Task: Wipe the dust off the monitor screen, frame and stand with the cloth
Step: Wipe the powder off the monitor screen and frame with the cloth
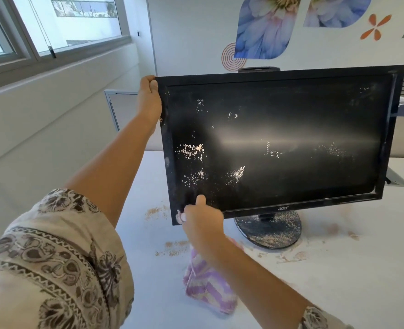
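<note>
acer monitor (277,143), left hand (148,98) fingers gripping frame, right hand (202,223) fingers clamping cloth (208,286)

Monitor (277,143) — black frame and screen, flecked white with dust. Cloth (208,283), hanging below the right hand (203,224) — lilac and cream zigzag. Sleeve (53,264) behind the left hand (148,98): beige, dark floral-paisley print. Stand base (268,230): black, speckled.
</note>
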### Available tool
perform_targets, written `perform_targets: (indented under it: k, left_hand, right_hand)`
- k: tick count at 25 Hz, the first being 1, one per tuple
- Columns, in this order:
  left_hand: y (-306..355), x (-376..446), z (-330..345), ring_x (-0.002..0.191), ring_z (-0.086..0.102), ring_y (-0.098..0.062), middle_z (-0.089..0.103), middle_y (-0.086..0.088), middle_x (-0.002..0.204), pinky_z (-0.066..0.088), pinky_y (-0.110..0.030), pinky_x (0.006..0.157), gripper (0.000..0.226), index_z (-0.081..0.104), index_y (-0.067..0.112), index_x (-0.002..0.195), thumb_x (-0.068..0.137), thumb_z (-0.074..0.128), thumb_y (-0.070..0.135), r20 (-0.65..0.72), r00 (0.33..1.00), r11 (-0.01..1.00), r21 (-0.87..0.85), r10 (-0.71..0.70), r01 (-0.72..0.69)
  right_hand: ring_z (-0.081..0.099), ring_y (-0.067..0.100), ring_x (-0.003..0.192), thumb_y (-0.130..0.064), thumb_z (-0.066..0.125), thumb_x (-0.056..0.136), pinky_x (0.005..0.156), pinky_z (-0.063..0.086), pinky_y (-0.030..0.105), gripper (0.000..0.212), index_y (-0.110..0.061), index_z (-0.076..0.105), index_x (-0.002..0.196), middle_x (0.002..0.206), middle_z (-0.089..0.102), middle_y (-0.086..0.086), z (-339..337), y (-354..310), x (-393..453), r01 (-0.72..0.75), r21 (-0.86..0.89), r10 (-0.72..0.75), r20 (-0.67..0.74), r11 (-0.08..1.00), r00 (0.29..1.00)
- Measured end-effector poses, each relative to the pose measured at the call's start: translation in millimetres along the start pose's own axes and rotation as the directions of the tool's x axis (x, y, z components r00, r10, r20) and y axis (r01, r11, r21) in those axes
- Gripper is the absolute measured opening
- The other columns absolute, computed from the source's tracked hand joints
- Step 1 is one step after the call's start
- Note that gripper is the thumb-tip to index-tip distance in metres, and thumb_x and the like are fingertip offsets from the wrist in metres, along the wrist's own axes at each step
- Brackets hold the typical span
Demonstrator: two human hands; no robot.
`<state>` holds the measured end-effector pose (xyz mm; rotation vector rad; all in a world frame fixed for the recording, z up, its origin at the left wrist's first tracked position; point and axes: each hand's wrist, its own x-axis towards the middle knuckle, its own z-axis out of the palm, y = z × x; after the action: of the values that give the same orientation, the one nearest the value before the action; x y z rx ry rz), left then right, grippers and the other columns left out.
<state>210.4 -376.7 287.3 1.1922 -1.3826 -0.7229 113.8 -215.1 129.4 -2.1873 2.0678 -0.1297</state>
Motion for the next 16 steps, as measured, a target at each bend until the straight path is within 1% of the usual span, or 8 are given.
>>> perform_targets:
  k: [2,5,7,9,11,13,14,16]
  left_hand:
    - [3,0,1,0.095,0.045,-0.014,0.046,-0.003,0.107,0.043,-0.031,0.086,0.033,0.038,0.012,0.125,0.101,0.019,0.024,0.008,1.000,1.000,-0.005,0.009,-0.008]
    - [6,1,5,0.094,0.043,-0.014,0.045,-0.004,0.107,0.039,-0.027,0.080,0.034,0.038,0.010,0.126,0.101,0.019,0.023,-0.003,1.000,1.000,-0.010,0.017,-0.017]
    - [4,1,5,0.093,0.043,-0.013,0.045,-0.004,0.107,0.039,-0.026,0.081,0.034,0.038,0.011,0.126,0.101,0.019,0.023,-0.005,1.000,1.000,-0.019,0.010,-0.011]
    - [1,0,3,0.092,0.044,-0.013,0.046,-0.002,0.106,0.042,-0.028,0.083,0.034,0.038,0.012,0.126,0.101,0.019,0.023,-0.006,1.000,1.000,-0.014,0.002,-0.002]
    - [0,0,3,0.090,0.045,-0.012,0.047,-0.001,0.104,0.042,-0.030,0.084,0.034,0.039,0.013,0.125,0.101,0.018,0.023,-0.016,1.000,1.000,-0.008,-0.003,0.003]
    - [0,0,3,0.090,0.045,-0.011,0.047,-0.001,0.104,0.042,-0.030,0.085,0.034,0.039,0.014,0.125,0.101,0.018,0.024,-0.028,1.000,1.000,-0.002,-0.006,0.006]
    - [0,0,2,0.090,0.045,-0.011,0.046,0.000,0.104,0.042,-0.031,0.086,0.033,0.039,0.014,0.125,0.101,0.018,0.024,-0.034,0.999,1.000,-0.003,-0.007,0.007]
    - [-2,0,0,0.095,0.045,-0.013,0.047,-0.001,0.106,0.042,-0.033,0.091,0.033,0.039,0.014,0.125,0.101,0.018,0.024,-0.036,0.999,1.000,-0.010,-0.019,0.019]
  right_hand:
    - [0.030,0.014,0.051,-0.016,0.058,0.088,0.046,0.022,0.023,0.024,-0.017,0.054,0.112,0.113,0.038,0.006,-16,9,4,-0.034,-0.026,0.032,-0.047,0.999,0.998]
    - [0.028,0.014,0.047,-0.011,0.059,0.085,0.045,0.017,0.024,0.033,-0.022,0.046,0.113,0.098,0.036,0.003,-24,15,6,-0.014,0.067,0.030,-0.243,0.998,0.970]
    - [0.026,0.013,0.049,-0.008,0.062,0.083,0.046,0.013,0.024,0.020,-0.019,0.049,0.094,0.090,0.033,0.003,-19,10,6,0.041,0.101,-0.008,-0.306,0.994,0.952]
    - [0.035,0.013,0.057,-0.010,0.069,0.080,0.046,0.014,0.021,0.018,-0.014,0.051,0.078,0.087,0.044,0.004,-7,3,9,0.074,0.102,-0.035,-0.341,0.992,0.939]
    - [0.050,0.018,0.071,-0.011,0.071,0.079,0.044,0.029,0.020,0.008,-0.012,0.064,0.084,0.092,0.054,0.004,13,-1,8,0.102,0.059,-0.077,-0.335,0.993,0.939]
    - [0.054,0.022,0.090,-0.012,0.063,0.087,0.053,0.045,0.026,0.014,-0.010,0.066,0.100,0.104,0.054,0.004,30,0,4,0.108,0.027,-0.097,-0.254,0.994,0.962]
    - [0.053,0.023,0.093,-0.011,0.061,0.088,0.057,0.046,0.027,0.016,-0.010,0.065,0.103,0.106,0.053,0.004,33,2,3,0.114,0.020,-0.108,-0.203,0.993,0.973]
    - [0.051,0.020,0.083,-0.011,0.061,0.088,0.054,0.043,0.026,0.013,-0.011,0.065,0.100,0.101,0.046,0.003,22,4,3,0.130,-0.028,-0.132,-0.116,0.991,0.984]
